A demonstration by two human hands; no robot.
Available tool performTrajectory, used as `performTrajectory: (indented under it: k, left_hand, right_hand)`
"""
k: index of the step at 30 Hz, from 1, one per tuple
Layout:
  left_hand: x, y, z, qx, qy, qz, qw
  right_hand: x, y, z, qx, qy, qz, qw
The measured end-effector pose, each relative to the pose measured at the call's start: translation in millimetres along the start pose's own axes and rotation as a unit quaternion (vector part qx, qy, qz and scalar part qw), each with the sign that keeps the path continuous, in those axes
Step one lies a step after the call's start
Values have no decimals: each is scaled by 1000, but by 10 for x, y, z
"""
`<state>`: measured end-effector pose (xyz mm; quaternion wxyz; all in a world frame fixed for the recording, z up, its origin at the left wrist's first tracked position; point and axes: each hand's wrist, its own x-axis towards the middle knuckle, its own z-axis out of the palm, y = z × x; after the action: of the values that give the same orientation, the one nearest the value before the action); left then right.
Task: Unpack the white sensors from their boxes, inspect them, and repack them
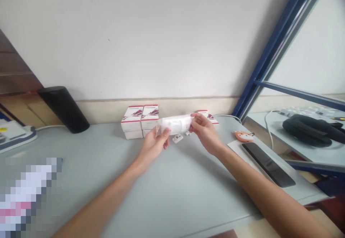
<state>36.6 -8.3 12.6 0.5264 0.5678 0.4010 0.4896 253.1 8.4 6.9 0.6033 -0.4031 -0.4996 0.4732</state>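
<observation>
Between my two hands a white, oblong item in a clear plastic wrapper (176, 125) is held up above the grey table. My left hand (155, 141) grips its left end, thumb on the near face. On the other end, the fingers of my right hand (203, 128) pinch the wrapper. What exactly the wrapped item is, I cannot tell. Just below it on the table lies a small white plastic part (177, 138), with another little white piece (188, 133) beside it. White boxes with red and purple print (133, 123) stand behind my left hand; a similar box (211, 116) is partly hidden behind my right.
A black cylinder (64, 108) stands at the back left. To the right lie a dark phone (268, 163) on a white sheet and an orange-and-white animal-shaped object (244, 136). A blue metal frame (269, 47) borders the table's right; beyond it sits a black item (307, 130).
</observation>
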Motion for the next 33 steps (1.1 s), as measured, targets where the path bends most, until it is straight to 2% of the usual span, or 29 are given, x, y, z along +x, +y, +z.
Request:
performTrajectory:
  k: [2, 4, 6, 8, 11, 14, 17, 19, 20, 22, 24, 25, 27, 28, 30, 33]
  left_hand:
    - [34, -31, -17, -52, 1, -12, 999]
    - [64, -33, -38, -128, 8, -45, 991]
    - [90, -17, -62, -180, 25, -74, 981]
    - [104, 4, -86, -198, 34, -92, 975]
    - [86, 30, -106, -186, 15, -115, 976]
    - [35, 28, -90, -134, -10, -130, 982]
    - [16, -8, -62, -85, -21, -103, 991]
    - [37, -37, -62, -65, -19, -45, 997]
    - [53, -49, -71, -40, -9, -9, 999]
    - [81, -74, -103, 70, 25, 70, 995]
    - [90, -111, -139, 242, 46, 161, 956]
    - [88, -139, -154, 327, 44, 207, 921]
    - [80, -219, -172, 461, 28, 274, 843]
    - [78, -267, -176, 507, 28, 288, 812]
    - [88, -361, -182, 570, 23, 290, 769]
    - [135, -442, -204, 611, 2, 286, 738]
  right_hand:
    - [-50, 3, 55, -68, -4, -69, 995]
    - [-112, -22, 100, -127, -37, -129, 983]
    - [-177, -72, 123, -196, -96, -179, 959]
    - [-236, -127, 130, -285, -144, -209, 924]
    - [-303, -165, 144, -390, -171, -218, 878]
    - [-351, -113, 189, -435, -218, -221, 845]
    - [-358, -41, 220, -464, -253, -228, 818]
    - [-313, -33, 192, -474, -224, -246, 815]
    - [-272, -47, 155, -478, -186, -256, 819]
    - [-156, -103, 33, -488, -66, -257, 831]
    - [-20, -172, -142, -500, 71, -222, 834]
    - [46, -200, -238, -509, 126, -197, 828]
    - [153, -228, -413, -537, 187, -142, 810]
    - [191, -220, -479, -551, 194, -117, 803]
    - [240, -160, -550, -567, 170, -83, 801]
    - [276, 3, -526, -543, 103, -78, 830]
